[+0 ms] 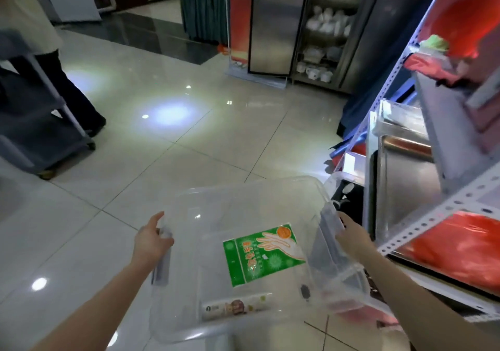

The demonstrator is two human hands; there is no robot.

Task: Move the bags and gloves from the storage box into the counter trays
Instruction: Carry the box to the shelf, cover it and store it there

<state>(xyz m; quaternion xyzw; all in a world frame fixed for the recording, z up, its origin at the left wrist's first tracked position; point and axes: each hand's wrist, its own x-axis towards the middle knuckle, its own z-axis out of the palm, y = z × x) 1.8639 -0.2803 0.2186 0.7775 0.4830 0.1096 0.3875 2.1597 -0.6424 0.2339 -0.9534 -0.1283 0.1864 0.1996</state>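
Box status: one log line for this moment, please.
left hand: on box handle | right hand: on box handle | box: held above floor | contents: glove pack, bag roll

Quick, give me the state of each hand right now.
Left hand: closed on the left handle of the clear storage box.
Right hand: fingers closed on the box's right handle.

Between our hands we see a clear box [243, 191] holding a green packet [263, 254] printed with a pale hand and orange badge; beyond our right hand, red bags [457, 245].
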